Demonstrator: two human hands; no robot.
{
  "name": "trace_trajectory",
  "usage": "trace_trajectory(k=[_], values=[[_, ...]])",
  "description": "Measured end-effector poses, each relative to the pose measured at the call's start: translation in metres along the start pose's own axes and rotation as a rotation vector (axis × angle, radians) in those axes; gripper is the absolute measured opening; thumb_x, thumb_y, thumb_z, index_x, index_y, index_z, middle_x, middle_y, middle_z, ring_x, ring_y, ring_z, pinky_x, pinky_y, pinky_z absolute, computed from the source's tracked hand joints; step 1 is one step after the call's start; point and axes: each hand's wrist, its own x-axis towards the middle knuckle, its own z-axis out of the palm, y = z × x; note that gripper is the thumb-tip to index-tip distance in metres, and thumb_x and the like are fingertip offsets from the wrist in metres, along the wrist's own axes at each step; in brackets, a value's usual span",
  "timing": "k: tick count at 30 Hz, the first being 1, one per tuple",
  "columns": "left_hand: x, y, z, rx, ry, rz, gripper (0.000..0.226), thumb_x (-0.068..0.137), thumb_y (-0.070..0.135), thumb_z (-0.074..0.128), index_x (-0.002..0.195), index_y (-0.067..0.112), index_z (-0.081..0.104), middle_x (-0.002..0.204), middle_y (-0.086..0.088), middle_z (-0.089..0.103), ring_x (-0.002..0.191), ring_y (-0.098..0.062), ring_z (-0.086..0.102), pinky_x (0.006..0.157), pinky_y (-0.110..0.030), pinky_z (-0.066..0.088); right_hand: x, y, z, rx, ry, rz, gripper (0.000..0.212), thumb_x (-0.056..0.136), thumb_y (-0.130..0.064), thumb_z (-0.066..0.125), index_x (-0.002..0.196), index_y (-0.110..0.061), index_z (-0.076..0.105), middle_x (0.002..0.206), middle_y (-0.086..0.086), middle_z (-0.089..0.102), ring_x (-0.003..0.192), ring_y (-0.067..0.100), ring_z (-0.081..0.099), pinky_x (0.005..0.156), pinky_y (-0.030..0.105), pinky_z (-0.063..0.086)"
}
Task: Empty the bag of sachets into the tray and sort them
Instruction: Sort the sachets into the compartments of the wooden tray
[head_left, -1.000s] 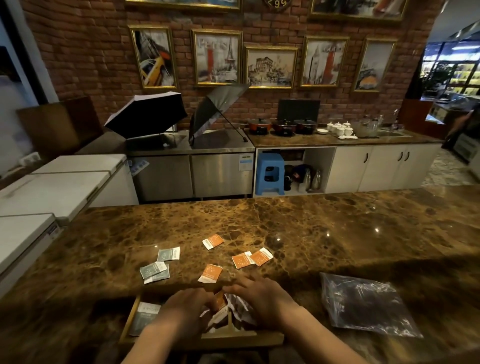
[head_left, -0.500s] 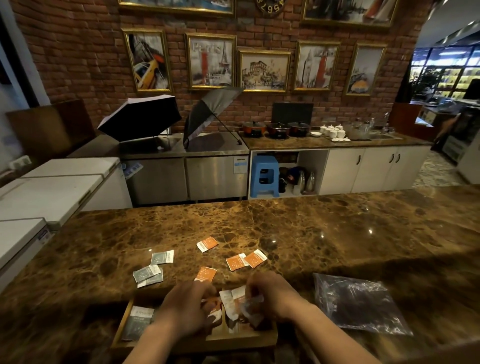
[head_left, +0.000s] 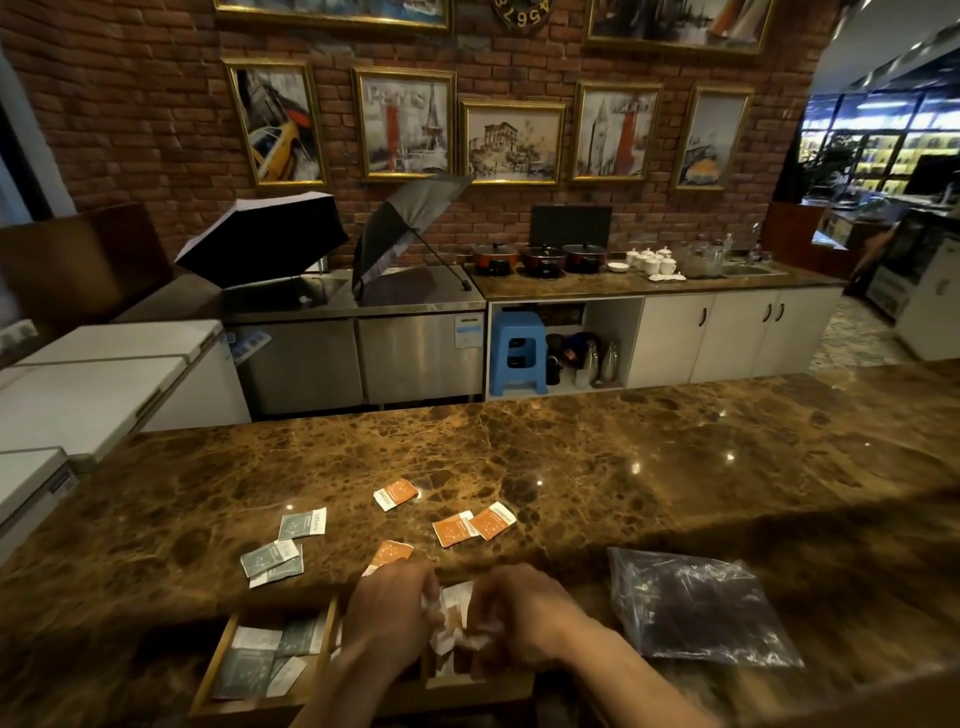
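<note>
Both hands over the wooden tray (head_left: 223, 652) at the near edge of the marble counter (head_left: 623, 457). Left hand (head_left: 387, 618) and right hand (head_left: 519, 616) are curled toward each other, fingers pinching a small bunch of sachets (head_left: 452, 616) between them; mostly white backs showing, one orange edge. Blurred, so can't tell how many each hand grips.

Tray's left compartment holds several green sachets (head_left: 270, 657) lying flat; right compartment is hidden under the hands.

Loose on the counter beyond the tray: three green sachets (head_left: 283, 548) on the left, two of them overlapping; four orange sachets (head_left: 472, 525) toward the middle, two of them touching, one just beside the left hand's knuckles.

Clear plastic bag (head_left: 696, 608) lies flat, crumpled, to the right of the right hand, apart from the tray.
</note>
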Motion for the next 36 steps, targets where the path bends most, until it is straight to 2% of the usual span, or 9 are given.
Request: trace_trajectory(k=[3, 9, 12, 16, 21, 27, 30, 33, 36], values=[[0.004, 0.005, 0.000, -0.066, 0.057, 0.004, 0.023, 0.084, 0.031, 0.074, 0.094, 0.036, 0.055, 0.103, 0.013, 0.061, 0.093, -0.010, 0.055, 0.076, -0.028, 0.050, -0.001, 0.004, -0.010, -0.001, -0.063, 0.008, 0.031, 0.079, -0.026, 0.083, 0.105, -0.034, 0.071, 0.114, -0.011, 0.069, 0.108, 0.014, 0.066, 0.093, 0.029, 0.054], [0.015, 0.025, -0.012, -0.159, 0.186, 0.079, 0.032, 0.085, 0.025, 0.073, 0.094, 0.042, 0.048, 0.090, 0.018, 0.060, 0.082, 0.000, 0.056, 0.060, -0.021, 0.040, -0.004, 0.013, -0.021, 0.087, -0.089, 0.012, 0.039, 0.071, -0.022, 0.089, 0.101, -0.036, 0.069, 0.107, -0.010, 0.074, 0.099, 0.008, 0.069, 0.089, 0.027, 0.056], [0.012, 0.031, -0.013, -0.141, 0.142, 0.173, 0.026, 0.084, 0.020, 0.072, 0.088, 0.038, 0.053, 0.090, 0.019, 0.059, 0.085, 0.001, 0.053, 0.062, -0.019, 0.038, -0.005, 0.016, -0.018, 0.091, -0.134, 0.007, 0.036, 0.074, -0.015, 0.086, 0.102, -0.032, 0.070, 0.108, -0.005, 0.076, 0.099, 0.011, 0.071, 0.090, 0.030, 0.058], [0.005, 0.026, -0.003, -0.119, 0.055, 0.225, 0.025, 0.084, 0.020, 0.071, 0.091, 0.038, 0.055, 0.095, 0.022, 0.058, 0.093, -0.001, 0.052, 0.076, -0.020, 0.044, -0.005, 0.021, -0.014, 0.061, 0.007, 0.020, 0.035, 0.075, -0.022, 0.085, 0.102, -0.035, 0.068, 0.109, -0.008, 0.072, 0.100, 0.013, 0.068, 0.092, 0.033, 0.057], [-0.002, 0.015, 0.004, -0.056, -0.021, 0.290, 0.030, 0.084, 0.031, 0.070, 0.086, 0.044, 0.043, 0.088, 0.027, 0.049, 0.090, -0.002, 0.048, 0.066, -0.014, 0.031, -0.004, 0.011, -0.006, -0.146, 0.028, -0.012, 0.039, 0.086, -0.024, 0.075, 0.123, -0.027, 0.060, 0.133, 0.006, 0.055, 0.123, 0.029, 0.051, 0.100, 0.038, 0.045], [-0.004, 0.019, 0.004, -0.088, -0.039, 0.277, 0.023, 0.085, 0.028, 0.066, 0.091, 0.039, 0.047, 0.090, 0.021, 0.056, 0.086, -0.004, 0.051, 0.067, -0.019, 0.037, -0.009, 0.014, -0.001, -0.279, 0.058, -0.043, 0.036, 0.098, -0.016, 0.057, 0.133, -0.022, 0.054, 0.133, 0.012, 0.059, 0.122, 0.034, 0.052, 0.100, 0.041, 0.045], [-0.003, 0.019, 0.001, -0.120, -0.007, 0.247, 0.020, 0.087, 0.037, 0.065, 0.085, 0.041, 0.046, 0.088, 0.021, 0.055, 0.082, -0.001, 0.050, 0.064, -0.019, 0.035, -0.009, 0.017, -0.008, -0.133, 0.151, -0.021, 0.028, 0.096, -0.022, 0.055, 0.124, -0.026, 0.056, 0.126, 0.009, 0.064, 0.115, 0.031, 0.059, 0.095, 0.042, 0.049], [-0.004, 0.017, 0.000, -0.151, -0.012, 0.241, 0.020, 0.087, 0.041, 0.066, 0.084, 0.040, 0.047, 0.087, 0.021, 0.057, 0.081, -0.002, 0.052, 0.062, -0.020, 0.035, -0.003, 0.023, -0.013, 0.185, 0.324, 0.043, 0.014, 0.088, -0.019, 0.058, 0.096, -0.030, 0.062, 0.099, -0.005, 0.069, 0.093, 0.018, 0.065, 0.082, 0.042, 0.058], [-0.005, 0.014, 0.004, -0.102, -0.090, 0.283, 0.020, 0.084, 0.036, 0.068, 0.087, 0.040, 0.048, 0.094, 0.022, 0.054, 0.090, -0.004, 0.051, 0.073, -0.019, 0.041, 0.003, 0.029, -0.022, 0.379, 0.468, 0.117, 0.013, 0.086, -0.010, 0.062, 0.087, -0.022, 0.064, 0.084, -0.006, 0.068, 0.080, 0.014, 0.066, 0.076, 0.042, 0.059]])
